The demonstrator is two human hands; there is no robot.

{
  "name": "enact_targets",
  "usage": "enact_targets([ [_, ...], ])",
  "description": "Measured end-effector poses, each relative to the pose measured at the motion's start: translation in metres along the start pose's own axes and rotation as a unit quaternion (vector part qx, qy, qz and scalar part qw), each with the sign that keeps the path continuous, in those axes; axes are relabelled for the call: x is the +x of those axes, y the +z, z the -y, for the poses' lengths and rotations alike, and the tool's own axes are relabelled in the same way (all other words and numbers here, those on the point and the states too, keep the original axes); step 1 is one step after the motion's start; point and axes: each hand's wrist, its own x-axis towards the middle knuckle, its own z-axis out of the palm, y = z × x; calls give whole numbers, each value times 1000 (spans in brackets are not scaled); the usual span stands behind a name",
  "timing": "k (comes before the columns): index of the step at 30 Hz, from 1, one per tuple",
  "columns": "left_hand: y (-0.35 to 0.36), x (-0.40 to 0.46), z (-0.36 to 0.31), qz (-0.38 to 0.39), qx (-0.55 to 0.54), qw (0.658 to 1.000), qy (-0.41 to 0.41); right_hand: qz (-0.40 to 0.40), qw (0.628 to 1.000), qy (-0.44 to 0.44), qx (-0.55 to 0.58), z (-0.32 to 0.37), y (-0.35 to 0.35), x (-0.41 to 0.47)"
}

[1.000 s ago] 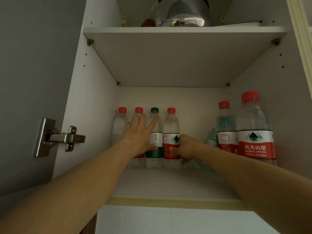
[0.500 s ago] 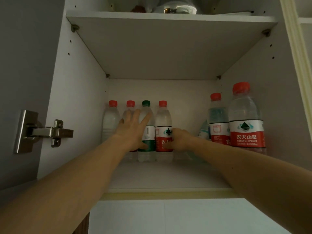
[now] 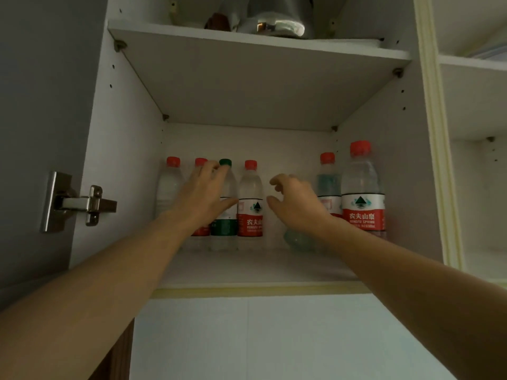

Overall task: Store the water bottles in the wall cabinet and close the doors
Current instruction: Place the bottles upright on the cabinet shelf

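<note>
White wall cabinet (image 3: 129,149), doors open, lower shelf (image 3: 247,267): clear plastic water bottles upright along the back, four at left (three red caps, one green-capped bottle (image 3: 225,204)), two red-capped bottles (image 3: 362,187) at right. Left hand (image 3: 204,196): fingers spread, resting against the left group. Right hand (image 3: 295,204): fingers loosely curled, holding nothing, beside the red-labelled bottle (image 3: 250,198).
</note>
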Motion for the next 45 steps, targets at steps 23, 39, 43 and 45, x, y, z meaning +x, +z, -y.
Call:
enact_targets([
  [23, 49, 60, -126, 292, -315, 898, -98, -192, 966, 172, 29, -54, -51, -117],
  [39, 85, 81, -119, 456, -337, 810, -152, -194, 961, 185, 62, -56, -52, -117],
  [43, 92, 79, -117, 463, -330, 807, -158, -199, 961, 185, 61, -56, -52, -117],
  [45, 90, 77, -117, 465, -327, 807, -162, -201, 960, 183, 62, -56, -52, -118],
])
